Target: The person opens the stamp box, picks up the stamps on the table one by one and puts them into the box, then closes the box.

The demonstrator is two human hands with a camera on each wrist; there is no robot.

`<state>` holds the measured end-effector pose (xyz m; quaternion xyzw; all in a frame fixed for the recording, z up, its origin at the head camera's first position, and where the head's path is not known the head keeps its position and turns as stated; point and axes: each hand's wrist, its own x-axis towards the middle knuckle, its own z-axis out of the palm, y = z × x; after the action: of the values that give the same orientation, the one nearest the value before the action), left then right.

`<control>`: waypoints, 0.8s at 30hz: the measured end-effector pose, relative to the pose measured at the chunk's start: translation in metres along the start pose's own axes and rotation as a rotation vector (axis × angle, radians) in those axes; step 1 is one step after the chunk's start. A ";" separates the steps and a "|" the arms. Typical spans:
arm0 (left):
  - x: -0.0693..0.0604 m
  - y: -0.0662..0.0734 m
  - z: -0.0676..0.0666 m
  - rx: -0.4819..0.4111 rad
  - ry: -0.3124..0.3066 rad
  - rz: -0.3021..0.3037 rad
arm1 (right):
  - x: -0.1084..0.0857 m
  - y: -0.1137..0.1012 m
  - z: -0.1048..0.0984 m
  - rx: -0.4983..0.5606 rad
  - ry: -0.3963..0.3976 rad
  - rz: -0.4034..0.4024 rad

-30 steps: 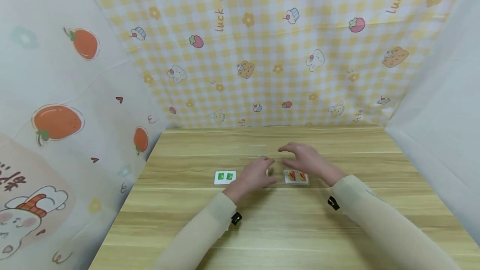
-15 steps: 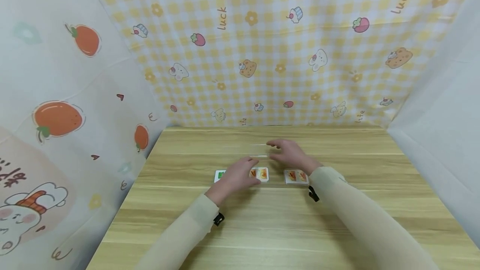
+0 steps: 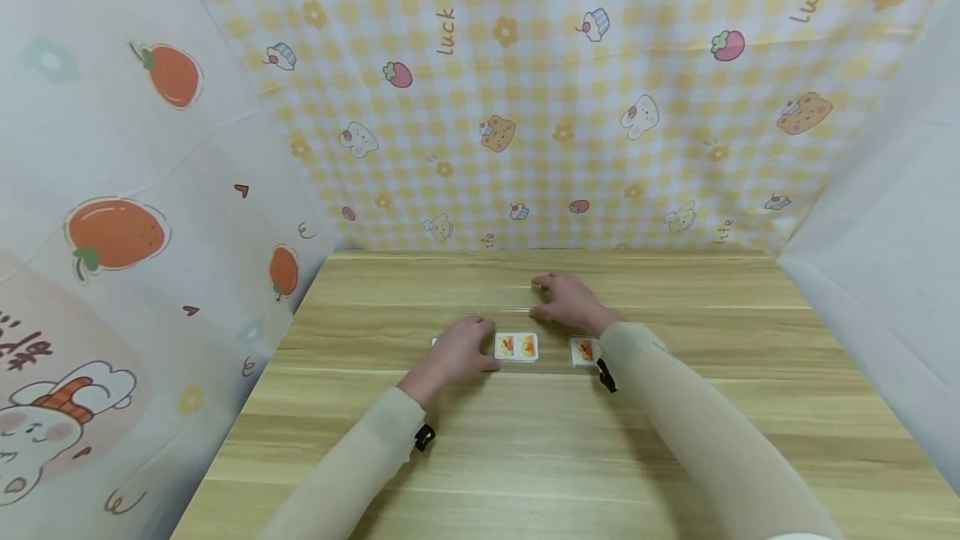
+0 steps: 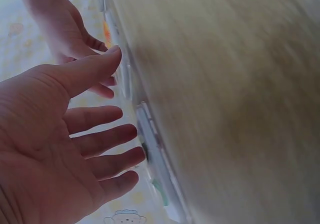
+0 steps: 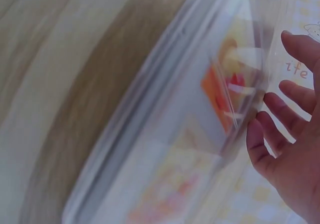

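Observation:
My left hand [image 3: 453,352] is over a white card with green pictures, which it mostly hides in the head view. In the left wrist view its fingers are spread, with nothing in them, beside that card's pale edge [image 4: 162,169]. A middle white card [image 3: 517,346] with orange and yellow food pictures lies right of the left thumb. My right hand [image 3: 570,303] reaches beyond the cards, near a clear, faintly outlined piece [image 3: 516,298]. Its fingers are loosely bent around nothing visible. Below the right wrist lies another food card [image 3: 583,352], partly covered by the sleeve.
The cards lie in a row on a wood-grain table [image 3: 525,457]. A yellow checked cloth [image 3: 517,107] hangs behind the table, with a white printed cloth [image 3: 187,232] on the left and a plain white one [image 3: 885,290] on the right.
Both hands have moved left. The left hand has uncovered the middle card and now covers the green one. The right hand has come from above the right card to beside the clear piece.

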<state>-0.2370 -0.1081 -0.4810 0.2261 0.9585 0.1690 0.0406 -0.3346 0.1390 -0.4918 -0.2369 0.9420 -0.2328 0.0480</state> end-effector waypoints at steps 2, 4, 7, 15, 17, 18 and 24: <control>0.000 -0.001 0.000 0.002 -0.006 -0.005 | 0.002 0.000 0.003 -0.028 0.002 -0.001; 0.001 -0.002 0.001 0.007 -0.008 -0.006 | 0.003 0.000 0.005 -0.049 0.001 0.005; 0.002 -0.003 0.003 0.024 -0.003 -0.002 | 0.005 -0.001 0.006 -0.060 0.000 0.028; 0.006 -0.005 0.005 0.053 0.006 -0.018 | 0.008 -0.001 0.010 -0.116 0.013 0.047; 0.006 -0.005 0.005 0.053 0.005 -0.019 | 0.009 0.000 0.010 -0.119 0.018 0.051; 0.007 -0.005 0.005 0.053 0.005 -0.018 | 0.009 0.000 0.010 -0.118 0.022 0.055; 0.008 -0.007 0.005 0.059 0.007 -0.015 | 0.011 0.001 0.010 -0.147 0.027 0.047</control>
<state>-0.2461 -0.1090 -0.4886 0.2194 0.9648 0.1413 0.0321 -0.3424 0.1306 -0.5008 -0.2142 0.9625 -0.1649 0.0230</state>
